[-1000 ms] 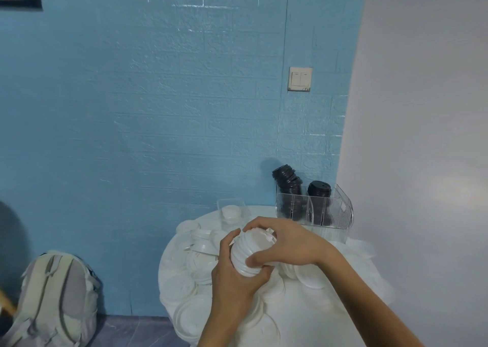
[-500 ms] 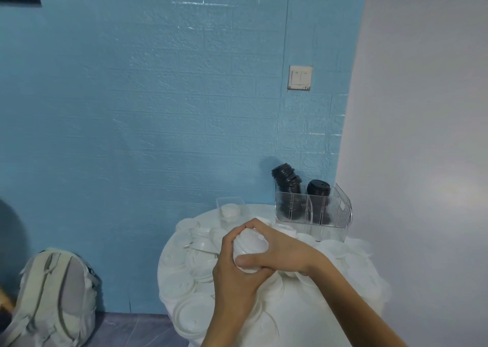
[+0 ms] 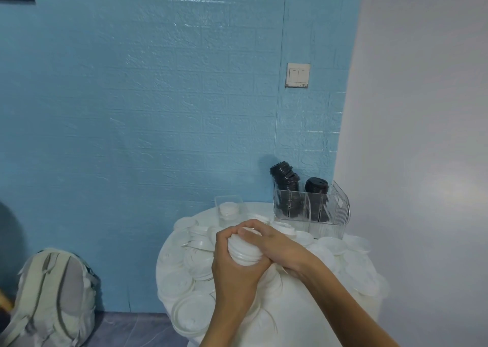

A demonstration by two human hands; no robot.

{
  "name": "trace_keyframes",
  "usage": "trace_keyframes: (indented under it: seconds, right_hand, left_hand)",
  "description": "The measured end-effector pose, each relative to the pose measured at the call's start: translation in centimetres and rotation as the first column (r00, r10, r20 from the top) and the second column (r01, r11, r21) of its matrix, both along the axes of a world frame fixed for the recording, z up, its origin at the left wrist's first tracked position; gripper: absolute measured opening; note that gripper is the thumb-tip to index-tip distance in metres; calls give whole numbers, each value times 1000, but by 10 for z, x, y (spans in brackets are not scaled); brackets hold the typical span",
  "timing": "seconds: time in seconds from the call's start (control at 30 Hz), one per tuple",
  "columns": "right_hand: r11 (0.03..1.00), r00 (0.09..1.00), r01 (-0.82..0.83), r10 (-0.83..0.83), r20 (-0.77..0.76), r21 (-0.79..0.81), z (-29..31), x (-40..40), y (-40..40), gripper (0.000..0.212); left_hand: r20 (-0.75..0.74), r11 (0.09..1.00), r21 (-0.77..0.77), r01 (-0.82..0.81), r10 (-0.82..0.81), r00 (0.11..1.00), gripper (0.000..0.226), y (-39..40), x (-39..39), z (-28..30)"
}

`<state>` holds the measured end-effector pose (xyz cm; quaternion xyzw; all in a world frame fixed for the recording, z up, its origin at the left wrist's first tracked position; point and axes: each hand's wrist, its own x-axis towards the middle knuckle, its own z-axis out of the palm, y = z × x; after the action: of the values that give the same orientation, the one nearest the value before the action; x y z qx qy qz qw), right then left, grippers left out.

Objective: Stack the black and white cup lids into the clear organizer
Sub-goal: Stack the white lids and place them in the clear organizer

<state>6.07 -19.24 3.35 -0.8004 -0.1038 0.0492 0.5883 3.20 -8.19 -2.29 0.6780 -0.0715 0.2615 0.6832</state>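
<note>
Fingers [image 3: 248, 231] of both hands clamped round white lid stack [image 3: 244, 251]. Clear organizer [image 3: 311, 206]: two black lid stacks [image 3: 286, 180]. Small clear box [image 3: 229, 209]: white lids.

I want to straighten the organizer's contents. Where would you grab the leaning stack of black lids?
Probably the part of the leaning stack of black lids sticking above the clear organizer, pinched across its ribbed sides from above; the organizer walls block its lower half.
</note>
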Motion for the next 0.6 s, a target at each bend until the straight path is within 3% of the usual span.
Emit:
trace_keyframes:
  seconds: [0.23, 0.33, 0.47, 0.6]
  right_hand:
    - [990, 1000, 17, -14, -20, 140, -6, 5, 1, 24]
    - [955, 995, 75, -52, -86, 286, -10, 9, 1, 25]
    - [925, 991, 114, -79, -108, 362, -11, 5, 5, 21]
    - [904, 973, 229, -209, -95, 361, -13, 2, 23, 24]
  left_hand:
    - [-17, 1000, -15, -5, 5, 1000, 72, 0, 0, 2]
    - [7, 999, 38, 3, -3, 1000, 68, 2, 1, 5]
    - [11, 990, -109, 88, -87, 996, 49, 3, -4, 17]
    - [-44, 977, -211, 26, -37, 998, 11, -2, 3, 23]
